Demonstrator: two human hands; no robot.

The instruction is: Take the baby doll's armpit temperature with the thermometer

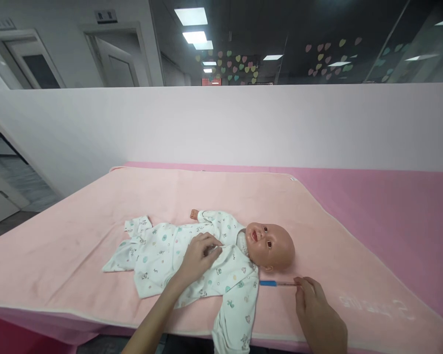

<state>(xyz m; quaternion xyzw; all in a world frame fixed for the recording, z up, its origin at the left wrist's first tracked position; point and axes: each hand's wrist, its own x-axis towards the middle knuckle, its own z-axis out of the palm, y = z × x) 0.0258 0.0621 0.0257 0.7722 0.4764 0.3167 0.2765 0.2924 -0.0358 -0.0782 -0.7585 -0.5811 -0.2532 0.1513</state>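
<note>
A baby doll (271, 245) lies face up on a peach blanket, its head to the right. It wears a white printed top (229, 268) and matching trousers (157, 246). Over the doll's chest, my left hand (200, 258) is closed, its thumb and fingers pinching the front edge of the top. One long sleeve (236, 314) hangs toward the near edge. Below the doll's head, my right hand (315, 307) grips the right end of a slim stick with a blue end, which looks like a thermometer (269, 283). Its blue end points left, close to the doll's shoulder.
The peach blanket (77, 236) covers much of a pink-covered table (391, 216). Behind it stands a low white wall (243, 128) with dark glass above. The table's near edge runs just in front of me. Floor (29, 182) shows at the far left.
</note>
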